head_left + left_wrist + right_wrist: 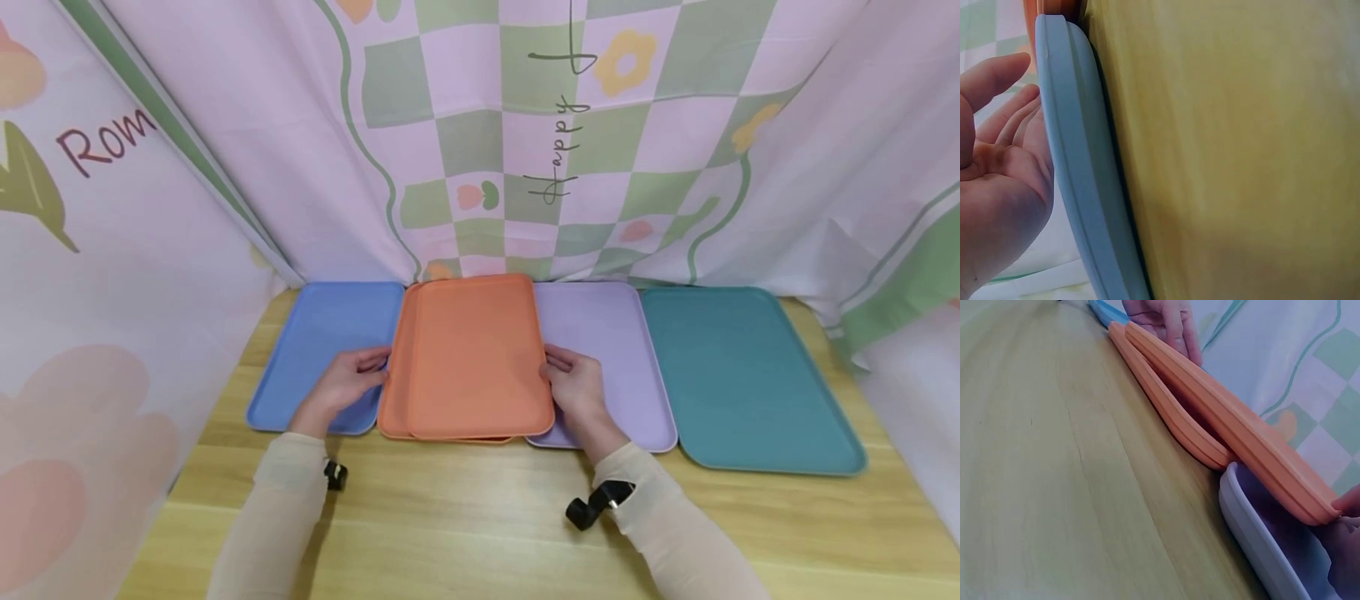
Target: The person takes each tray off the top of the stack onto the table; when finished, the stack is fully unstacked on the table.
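Two orange trays overlap in the middle of the table. The upper orange tray (480,358) lies shifted right over the lower orange tray (397,387). My right hand (581,387) pinches the upper tray's right edge between thumb and fingers. That edge is raised above the purple tray (600,325), and the right wrist view shows a gap opening between the orange trays. Over the blue tray (322,321), my left hand (347,382) has its fingertips at the lower orange tray's left edge. Its fingers look extended in the left wrist view; contact is unclear.
A teal tray (742,375) lies at the right, beside the purple one. The row stands on a wooden table (450,517) near its back edge, against a patterned curtain (540,150). Fabric also hangs along the left and right sides.
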A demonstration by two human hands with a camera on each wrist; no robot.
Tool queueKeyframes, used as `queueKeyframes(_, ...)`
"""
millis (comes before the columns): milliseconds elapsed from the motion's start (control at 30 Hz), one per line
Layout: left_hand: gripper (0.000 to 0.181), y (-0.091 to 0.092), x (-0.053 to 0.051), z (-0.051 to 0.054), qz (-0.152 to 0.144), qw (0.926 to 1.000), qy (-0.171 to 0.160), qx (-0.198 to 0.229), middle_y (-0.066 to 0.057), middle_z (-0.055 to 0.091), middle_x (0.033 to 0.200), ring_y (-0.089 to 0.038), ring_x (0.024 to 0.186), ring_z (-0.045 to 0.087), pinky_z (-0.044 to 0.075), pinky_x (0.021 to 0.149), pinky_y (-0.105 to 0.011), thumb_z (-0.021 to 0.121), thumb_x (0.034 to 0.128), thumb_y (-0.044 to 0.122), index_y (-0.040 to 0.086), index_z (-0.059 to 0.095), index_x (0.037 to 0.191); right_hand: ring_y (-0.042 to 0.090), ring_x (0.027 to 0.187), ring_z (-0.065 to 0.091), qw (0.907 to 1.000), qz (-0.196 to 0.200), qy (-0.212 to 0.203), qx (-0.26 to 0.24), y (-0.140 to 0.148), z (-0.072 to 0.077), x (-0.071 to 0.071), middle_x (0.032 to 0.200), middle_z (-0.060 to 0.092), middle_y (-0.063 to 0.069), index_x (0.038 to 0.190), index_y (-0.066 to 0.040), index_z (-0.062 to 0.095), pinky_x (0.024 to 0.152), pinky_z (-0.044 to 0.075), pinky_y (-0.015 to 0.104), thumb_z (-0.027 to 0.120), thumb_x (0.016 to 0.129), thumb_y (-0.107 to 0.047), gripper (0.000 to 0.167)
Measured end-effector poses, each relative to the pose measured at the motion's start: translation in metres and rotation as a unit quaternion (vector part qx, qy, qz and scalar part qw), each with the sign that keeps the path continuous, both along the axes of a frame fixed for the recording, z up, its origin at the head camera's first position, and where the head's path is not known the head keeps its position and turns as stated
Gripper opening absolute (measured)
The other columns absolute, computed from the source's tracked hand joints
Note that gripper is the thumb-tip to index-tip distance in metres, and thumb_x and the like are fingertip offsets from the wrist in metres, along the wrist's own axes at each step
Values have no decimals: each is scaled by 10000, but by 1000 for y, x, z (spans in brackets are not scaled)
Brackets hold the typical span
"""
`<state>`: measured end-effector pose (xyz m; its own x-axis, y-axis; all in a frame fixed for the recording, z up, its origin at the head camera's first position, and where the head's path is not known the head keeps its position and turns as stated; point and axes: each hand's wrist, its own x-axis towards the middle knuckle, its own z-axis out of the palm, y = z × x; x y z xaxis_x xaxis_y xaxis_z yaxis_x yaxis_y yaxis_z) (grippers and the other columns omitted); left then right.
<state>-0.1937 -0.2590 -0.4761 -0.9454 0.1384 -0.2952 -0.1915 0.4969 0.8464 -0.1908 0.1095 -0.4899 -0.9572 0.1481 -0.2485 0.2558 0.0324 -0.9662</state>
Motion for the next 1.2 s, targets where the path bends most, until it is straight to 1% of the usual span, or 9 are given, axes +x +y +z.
queueKeyframes(100,560,0,0,1,32,10000,-30,21,-220,501,1643,-392,1561,455,445,1256,-533,626,1081,103,11,484,1615,330,1257,697,10000,-40,-37,-76,4,1,-1,1400,656,348,1439,97,640,808,598,121,609,1005,67,436)
queueKeyframes(400,563,1,0,2,85,9999,-78,55,-211,488,1657,-384,1566,451,440,1261,-533,620,1087,116,21,477,1623,307,1258,704,9992,119,-100,362,24,9,-3,1407,684,295,1449,37,663,837,603,147,606,1041,-5,414)
queueKeyframes(667,567,2,0,4,121,9998,-116,114,-214,479,1664,-386,1567,449,437,1264,-534,619,1087,106,13,468,1626,295,1298,693,9948,592,-56,832,51,21,-2,1432,681,246,1479,-9,654,841,584,126,603,1072,-76,415)
queueKeyframes(733,567,2,1,4,119,9998,-101,102,-216,480,1662,-387,1564,453,437,1264,-533,618,1086,104,8,467,1624,230,1251,720,9935,736,38,868,58,22,-3,1423,678,255,1473,4,654,843,582,122,607,1069,-72,414)
queueKeyframes(833,568,3,1,6,83,9999,-61,51,-226,480,1659,-398,1561,454,438,1263,-536,618,1088,112,0,466,1623,65,1101,748,9909,969,202,917,69,22,-3,1414,668,282,1466,35,648,843,583,118,608,1069,-68,411)
queueKeyframes(900,566,4,1,6,90,9999,-62,48,-224,482,1659,-398,1561,453,437,1264,-538,622,1088,118,2,471,1621,-53,1001,712,9893,1126,285,880,75,22,-3,1419,652,307,1467,63,633,845,586,117,605,1072,-57,415)
queueKeyframes(933,567,4,2,6,82,9999,-56,33,-228,483,1656,-403,1560,454,438,1262,-540,623,1088,124,0,470,1621,-87,971,698,9883,1192,298,905,79,22,-3,1421,649,314,1469,66,630,843,589,118,609,1073,-60,416)
queueKeyframes(1033,568,4,1,5,119,9999,-85,53,-215,491,1655,-391,1561,457,436,1265,-534,629,1086,130,13,477,1621,-105,956,697,9860,1397,309,859,89,23,-3,1429,639,330,1473,82,616,855,606,135,617,1077,-59,421)
queueKeyframes(1200,564,3,-1,2,168,9998,-96,39,-205,512,1642,-374,1556,471,440,1264,-524,636,1081,132,24,491,1615,-61,938,740,9810,1654,275,974,103,28,-4,1381,691,284,1467,57,635,827,637,183,669,1065,-90,430)
